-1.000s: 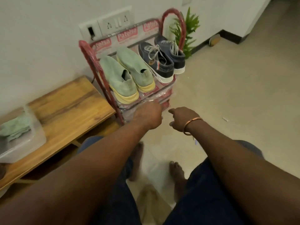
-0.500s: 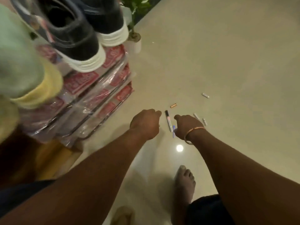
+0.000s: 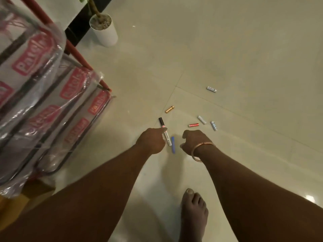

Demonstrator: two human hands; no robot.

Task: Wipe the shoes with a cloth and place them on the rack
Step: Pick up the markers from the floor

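Observation:
The red shoe rack (image 3: 77,55) fills the left side, and its shelves (image 3: 43,81) are wrapped in clear plastic with red labels. No shoes and no cloth are in view. Both my arms reach down to the floor. My left hand (image 3: 151,141) has curled fingers that touch a black-and-white marker (image 3: 161,122) lying on the tiles; whether it pinches the marker is unclear. My right hand (image 3: 194,141), with a copper bangle on its wrist, hovers loosely curled just right of it and holds nothing.
A blue cap (image 3: 173,145) lies between my hands. Several small batteries (image 3: 201,120) are scattered on the tiles beyond. A white plant pot (image 3: 104,32) stands behind the rack. My bare foot (image 3: 194,212) is below my right hand.
My view has dropped from the shoes on the rack's top shelf to the floor. Both hands moved down toward the marker, and my left hand now touches it.

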